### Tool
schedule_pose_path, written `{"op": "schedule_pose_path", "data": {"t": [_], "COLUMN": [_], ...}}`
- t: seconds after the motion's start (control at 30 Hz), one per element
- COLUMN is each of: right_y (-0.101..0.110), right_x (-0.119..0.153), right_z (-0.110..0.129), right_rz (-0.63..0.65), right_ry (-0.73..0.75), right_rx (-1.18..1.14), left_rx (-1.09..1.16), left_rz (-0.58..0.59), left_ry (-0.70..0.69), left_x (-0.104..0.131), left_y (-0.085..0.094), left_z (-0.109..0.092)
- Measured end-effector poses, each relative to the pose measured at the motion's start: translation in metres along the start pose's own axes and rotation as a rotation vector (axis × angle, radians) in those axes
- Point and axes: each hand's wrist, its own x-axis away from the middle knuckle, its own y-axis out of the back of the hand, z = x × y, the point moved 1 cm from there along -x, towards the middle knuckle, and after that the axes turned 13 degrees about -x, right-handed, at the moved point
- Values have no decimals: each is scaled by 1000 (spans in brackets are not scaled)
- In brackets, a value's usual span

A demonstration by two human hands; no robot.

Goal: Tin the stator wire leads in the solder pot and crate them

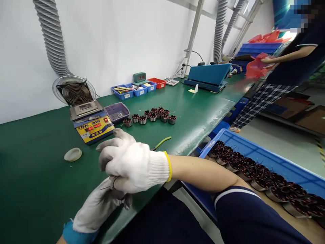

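Both my hands wear white gloves: my right hand (134, 166) lies curled over my left hand (101, 203) above the green table (33, 189), and I cannot tell what they pinch. Behind them sits a yellow and blue box (93, 127) with red numbers I cannot read. Small round coils (152, 116) lie near it.

Bare green mat (33, 189) is lying open left of the gloved hands; ahead, a white dish (73, 154), solder station (93, 127) and wound coils (152, 116) are blocking the way
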Motion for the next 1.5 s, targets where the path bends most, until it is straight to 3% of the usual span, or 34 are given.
{"op": "schedule_pose_path", "data": {"t": [0.07, 0.17, 0.27, 0.3, 0.4, 0.47, 0.57, 0.73, 0.9, 1.07, 1.2, 1.33, 1.37, 1.43, 1.5], "right_y": [-4, -11, -21, -27, -48, -61, -70, -72, -65, -65, -72, -62, -57, -43, -30], "right_x": [8, 21, 34, 38, 45, 44, 39, 32, 35, 42, 40, 34, 32, 26, 19], "right_z": [-6, -14, -25, -31, -53, -60, -54, -35, -39, -45, -39, -27, -26, -24, -20], "right_rz": [-103, -394, -609, -645, -573, -419, -268, -270, -296, -171, -234, -400, -403, -363, -245], "right_ry": [-38, -109, -283, -421, -819, -881, -799, -848, -837, -778, -626, -282, -237, -196, -120], "right_rx": [-114, -402, -635, -708, -955, -1068, -1086, -929, -807, -762, -629, -513, -480, -426, -441], "left_rx": [247, 549, 549, 519, 451, 414, 388, 250, 203, 202, 260, 441, 522, 831, 877], "left_rz": [101, 112, 70, 20, -77, -158, -263, -329, -338, -376, -368, -258, -236, -288, -194], "left_ry": [92, 204, 228, 230, 237, 262, 286, 241, 239, 268, 268, 240, 236, 357, 424], "left_x": [5, 8, 6, 4, -4, -9, -11, -11, -11, -14, -14, -8, -8, -12, -16], "left_y": [-6, -11, -16, -17, -15, -13, -11, -13, -14, -12, -10, -6, -3, 1, 1], "left_z": [-1, -8, -16, -17, -13, -10, -7, -1, 1, 0, 0, -8, -9, -5, 0]}}
